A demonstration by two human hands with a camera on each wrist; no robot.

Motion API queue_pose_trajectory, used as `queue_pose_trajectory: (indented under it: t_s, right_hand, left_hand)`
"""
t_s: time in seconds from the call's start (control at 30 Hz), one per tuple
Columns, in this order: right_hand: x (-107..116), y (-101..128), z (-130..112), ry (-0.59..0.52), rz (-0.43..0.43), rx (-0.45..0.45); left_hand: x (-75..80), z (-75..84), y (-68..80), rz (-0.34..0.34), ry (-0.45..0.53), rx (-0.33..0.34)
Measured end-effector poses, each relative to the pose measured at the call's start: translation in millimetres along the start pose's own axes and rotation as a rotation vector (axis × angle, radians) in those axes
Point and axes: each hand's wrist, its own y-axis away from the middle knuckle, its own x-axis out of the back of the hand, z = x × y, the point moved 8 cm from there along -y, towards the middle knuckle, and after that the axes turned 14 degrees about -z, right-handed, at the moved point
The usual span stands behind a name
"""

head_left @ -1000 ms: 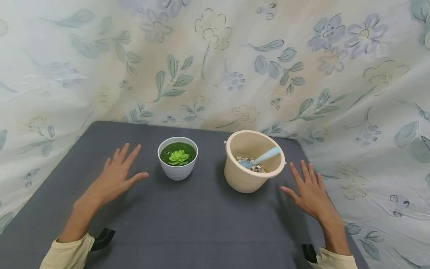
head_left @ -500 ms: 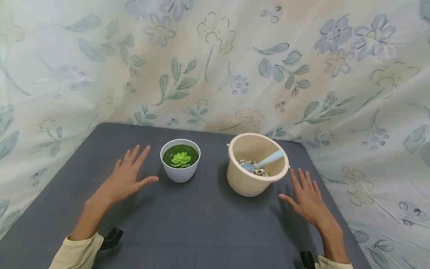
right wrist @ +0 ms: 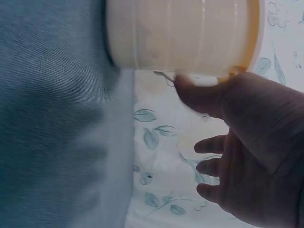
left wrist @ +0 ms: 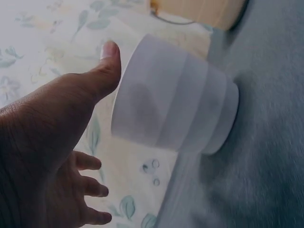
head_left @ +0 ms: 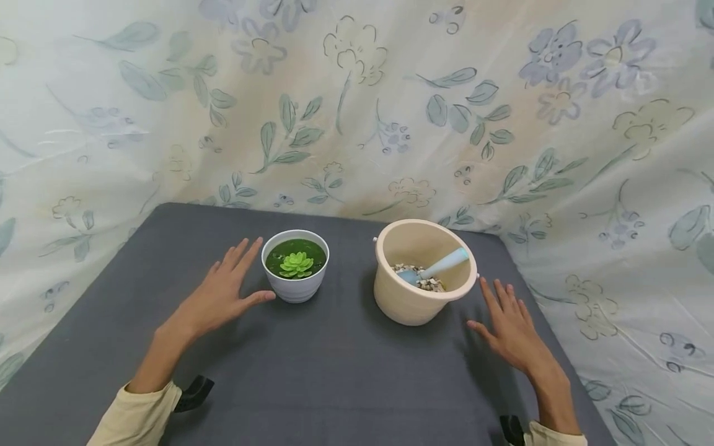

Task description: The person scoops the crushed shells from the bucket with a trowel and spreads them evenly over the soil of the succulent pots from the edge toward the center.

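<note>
Reaching out with flat, spread fingers, our left hand (head_left: pixel 223 296) sits just beside the small white ribbed pot with the green plant (head_left: pixel 295 264), holding nothing. Our right hand (head_left: pixel 510 325), open too, waits near the cream plastic bucket of pebbles (head_left: pixel 419 272) with its pale blue scoop (head_left: pixel 440 263). We think no pebbles are moved yet.

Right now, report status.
Left hand open beside white pot. Right hand open beside beige bucket. Scoop inside bucket. Nothing between.
</note>
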Motion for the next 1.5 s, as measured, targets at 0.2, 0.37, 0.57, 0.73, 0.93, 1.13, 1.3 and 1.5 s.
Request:
queue_pose_trajectory:
  t_s: [0.2,0.37,0.57,0.73,0.93,1.13,1.3,1.5]
  right_hand:
    - [41,-3,-7,0.056,0.149,0.020]
    - [75,-9,-23,0.106,0.324,0.065]
    - [97,-20,-51,0.160,0.394,0.162]
    - [104,-32,-70,0.200,0.357,0.202]
    - [107,-46,-87,0.259,0.213,0.253]
    - [101,-67,-111,0.324,0.047,0.363]
    - [83,-91,-117,0.398,-0.053,0.322]
    - [61,-100,-112,0.469,-0.051,0.342]
  left_hand:
    - [12.9,26.1,-18.6,0.080,-0.053,-0.085]
    - [20.4,57.9,-35.1,0.136,-0.070,-0.208]
    - [19.8,107.0,-58.6,0.168,-0.108,-0.353]
    - [9.7,138.6,-79.6,0.127,-0.121,-0.374]
    - [-9.2,171.1,-97.0,0.127,-0.109,-0.405]
    - [-32.0,189.1,-107.4,0.071,-0.060,-0.378]
    - [-44.8,193.9,-108.3,0.035,-0.041,-0.337]
    - [-54.8,198.1,-102.6,0.042,-0.016,-0.331]
